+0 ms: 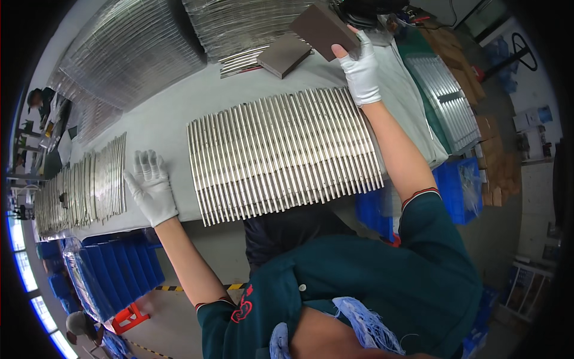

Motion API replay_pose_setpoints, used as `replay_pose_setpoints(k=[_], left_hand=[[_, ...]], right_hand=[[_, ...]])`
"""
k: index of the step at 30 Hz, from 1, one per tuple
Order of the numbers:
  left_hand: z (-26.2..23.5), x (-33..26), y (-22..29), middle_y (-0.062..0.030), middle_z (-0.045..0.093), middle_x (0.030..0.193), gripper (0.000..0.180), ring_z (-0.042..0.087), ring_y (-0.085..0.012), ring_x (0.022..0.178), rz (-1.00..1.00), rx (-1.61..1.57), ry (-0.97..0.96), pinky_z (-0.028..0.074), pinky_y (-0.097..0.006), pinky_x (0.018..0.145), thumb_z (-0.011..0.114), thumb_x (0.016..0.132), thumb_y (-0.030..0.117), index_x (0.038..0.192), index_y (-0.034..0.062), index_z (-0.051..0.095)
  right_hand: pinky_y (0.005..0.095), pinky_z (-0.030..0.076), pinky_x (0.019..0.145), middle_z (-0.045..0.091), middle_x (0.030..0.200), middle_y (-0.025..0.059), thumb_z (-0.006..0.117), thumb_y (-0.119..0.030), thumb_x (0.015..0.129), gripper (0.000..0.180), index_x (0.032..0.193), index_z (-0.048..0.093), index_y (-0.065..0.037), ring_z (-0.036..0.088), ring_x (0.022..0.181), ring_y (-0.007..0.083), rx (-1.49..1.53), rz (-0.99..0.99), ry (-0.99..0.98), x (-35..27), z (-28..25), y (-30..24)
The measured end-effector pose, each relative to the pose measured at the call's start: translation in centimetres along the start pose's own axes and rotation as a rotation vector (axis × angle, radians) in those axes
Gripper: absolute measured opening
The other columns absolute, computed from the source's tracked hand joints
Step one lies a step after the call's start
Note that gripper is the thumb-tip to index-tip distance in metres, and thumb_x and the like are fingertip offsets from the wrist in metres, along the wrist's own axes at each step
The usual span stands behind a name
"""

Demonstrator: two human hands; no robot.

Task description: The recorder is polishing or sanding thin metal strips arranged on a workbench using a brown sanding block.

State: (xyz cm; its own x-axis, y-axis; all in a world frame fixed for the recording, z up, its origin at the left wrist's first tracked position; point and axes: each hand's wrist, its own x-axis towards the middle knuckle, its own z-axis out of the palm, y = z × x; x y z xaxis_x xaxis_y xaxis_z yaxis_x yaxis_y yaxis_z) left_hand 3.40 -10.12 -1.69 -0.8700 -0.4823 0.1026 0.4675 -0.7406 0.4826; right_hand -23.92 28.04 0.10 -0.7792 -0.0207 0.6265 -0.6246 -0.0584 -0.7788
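My right hand (pixel 362 75), in a white glove with thumb and fingertip bare, grips a flat dark brown block (pixel 320 30) and holds it tilted above the far right of the table. Beside it a second brown block (pixel 286 55) lies on some silvery strips. My left hand (pixel 152 188), fully gloved, is spread open with nothing in it, at the table's near left. Between my two arms a wide row of slim silvery metal strips (pixel 284 149) lies side by side, reaching the near edge. Another row of strips (pixel 89 182) is left of my left hand.
A grey cloth covers the table (pixel 161 119). Tall stacks of clear plastic trays (pixel 128 54) stand at the back. More metal strips (pixel 445 102) lie on a green surface at right. Blue bins (pixel 116 269) and a red stool (pixel 128 318) are below left. Another person (pixel 81 326) is at lower left.
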Motion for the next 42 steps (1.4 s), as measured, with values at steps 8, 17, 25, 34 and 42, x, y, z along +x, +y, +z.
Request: replay_pose_setpoints(k=[8,17,25,34,42], left_hand=[[0.5,0.1,-0.4,-0.0159,0.056,0.119,0.051,0.053,-0.0301,0.118,0.028,0.029,0.03,0.045,-0.045,0.104,0.05,0.098,0.037,0.129,-0.0037,0.048],[0.0,-0.2,-0.6,-0.0156,0.056,0.12,0.051,0.053,-0.0313,0.118,0.007,-0.038,0.023,0.045,-0.047,0.104,0.05,0.098,0.038,0.128,-0.0035,0.048],[0.6,0.1,-0.3,-0.0148,0.058,0.12,0.049,0.053,-0.0299,0.118,0.01,-0.026,0.056,0.045,-0.047,0.104,0.053,0.097,0.036,0.127,-0.0034,0.049],[0.8,-0.3,-0.5,-0.0151,0.057,0.121,0.052,0.053,-0.0297,0.119,0.021,-0.014,0.074,0.046,-0.047,0.103,0.051,0.098,0.037,0.129,-0.0037,0.046],[1.6,-0.3,-0.9,-0.0161,0.056,0.117,0.054,0.055,-0.0314,0.115,0.048,0.041,0.166,0.048,-0.044,0.1,0.046,0.099,0.043,0.127,-0.0031,0.047]], right_hand=[[0.0283,0.051,0.091,0.06,0.118,0.0101,0.076,-0.015,0.083,0.056,0.13,0.048,-0.004,0.06,0.104,0.0163,0.007,0.021,-0.017,0.2,-0.2,-0.1],[0.0287,0.048,0.094,0.059,0.119,0.0088,0.074,-0.014,0.084,0.054,0.13,0.048,-0.004,0.059,0.106,0.0159,-0.055,0.039,-0.015,-0.1,-0.2,-0.8],[0.0294,0.046,0.094,0.06,0.118,0.0078,0.074,-0.016,0.085,0.052,0.13,0.049,-0.004,0.058,0.106,0.0154,-0.069,0.017,-0.001,0.2,-0.3,-0.6],[0.0293,0.044,0.096,0.06,0.119,0.0084,0.072,-0.016,0.087,0.05,0.129,0.049,-0.001,0.056,0.108,0.0162,-0.187,0.027,-0.004,0.3,-0.4,-1.0],[0.0298,0.042,0.099,0.059,0.12,0.0088,0.071,-0.017,0.088,0.05,0.129,0.049,0.0,0.055,0.109,0.0172,-0.275,-0.029,0.022,0.2,-0.6,-0.6]])
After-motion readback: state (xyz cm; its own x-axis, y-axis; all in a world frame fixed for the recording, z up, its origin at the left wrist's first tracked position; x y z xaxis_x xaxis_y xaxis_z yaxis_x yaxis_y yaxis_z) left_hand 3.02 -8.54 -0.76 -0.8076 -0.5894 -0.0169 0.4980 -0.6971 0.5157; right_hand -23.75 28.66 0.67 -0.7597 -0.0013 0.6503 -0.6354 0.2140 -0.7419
